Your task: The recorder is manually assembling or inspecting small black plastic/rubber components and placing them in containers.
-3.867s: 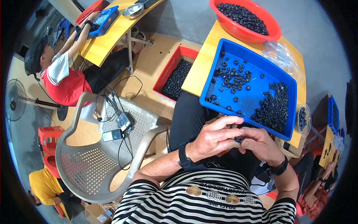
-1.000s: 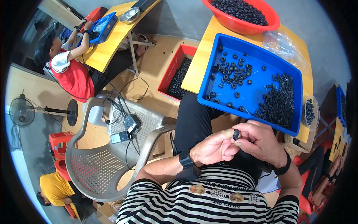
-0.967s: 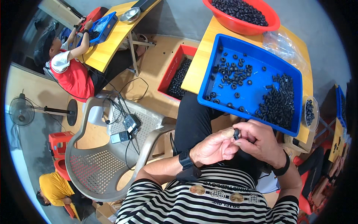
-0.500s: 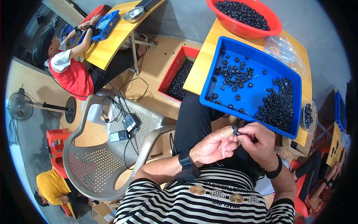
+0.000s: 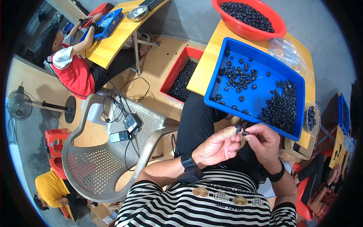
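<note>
Just in front of the blue tray's near edge, my left hand (image 5: 223,145) pinches a small round black part (image 5: 238,129) between thumb and fingers. Close beside it, my right hand (image 5: 264,142) holds a smaller black piece (image 5: 245,133) at its fingertips. A narrow gap shows between the two parts. The blue tray (image 5: 211,85) rests tilted toward me on the yellow table (image 5: 200,72). Loose round black parts (image 5: 242,77) lie scattered in its left half. A dense heap of small black pieces (image 5: 280,108) fills its right side.
A red basin (image 5: 281,28) of black parts stands behind the tray, with a clear plastic bag (image 5: 289,53) beside it. A clear bowl (image 5: 317,119) sits at the right. A red crate (image 5: 170,81) is on the floor. A grey chair (image 5: 87,178) carries cables and devices. Other people work nearby.
The two small black parts were together between my fingertips. Now they are slightly apart, my right fingers having drawn back a little to the right.
</note>
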A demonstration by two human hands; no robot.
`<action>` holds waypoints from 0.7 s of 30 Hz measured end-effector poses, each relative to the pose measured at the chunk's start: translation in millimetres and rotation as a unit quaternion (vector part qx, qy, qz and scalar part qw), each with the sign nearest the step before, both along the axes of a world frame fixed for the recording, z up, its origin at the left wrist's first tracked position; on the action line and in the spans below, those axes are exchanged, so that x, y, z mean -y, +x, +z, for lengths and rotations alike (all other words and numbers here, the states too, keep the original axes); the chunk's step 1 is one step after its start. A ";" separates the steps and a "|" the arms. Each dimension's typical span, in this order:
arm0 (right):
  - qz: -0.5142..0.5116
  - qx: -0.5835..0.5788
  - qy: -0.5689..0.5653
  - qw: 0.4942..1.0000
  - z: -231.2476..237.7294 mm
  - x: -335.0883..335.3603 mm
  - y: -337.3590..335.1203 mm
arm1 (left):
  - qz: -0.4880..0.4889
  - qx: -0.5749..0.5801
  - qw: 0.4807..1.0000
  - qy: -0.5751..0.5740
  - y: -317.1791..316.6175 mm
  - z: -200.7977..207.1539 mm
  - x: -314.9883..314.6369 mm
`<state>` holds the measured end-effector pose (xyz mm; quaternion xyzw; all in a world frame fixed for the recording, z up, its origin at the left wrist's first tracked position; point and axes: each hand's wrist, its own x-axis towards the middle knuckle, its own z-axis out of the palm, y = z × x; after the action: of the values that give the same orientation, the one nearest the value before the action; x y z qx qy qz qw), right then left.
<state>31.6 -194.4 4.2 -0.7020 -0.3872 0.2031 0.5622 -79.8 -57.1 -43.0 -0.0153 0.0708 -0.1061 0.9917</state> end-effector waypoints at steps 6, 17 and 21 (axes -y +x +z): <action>-0.004 0.163 0.012 0.986 1.1 -10.6 -4.4 | -0.005 0.007 1.000 -0.010 -1.3 -5.6 3.0; -0.007 0.151 0.045 0.987 -5.1 -12.1 -3.3 | 0.005 -0.014 1.000 -0.026 -2.9 3.1 -0.8; -0.017 0.118 0.022 0.993 -6.0 -10.7 -5.6 | 0.012 -0.006 1.000 -0.025 -3.1 -1.8 -0.8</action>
<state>26.0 -183.7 -1.9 -0.7148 -0.4429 0.1005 0.5318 -82.9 -56.3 -44.8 -0.0414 0.0742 -0.0954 0.9918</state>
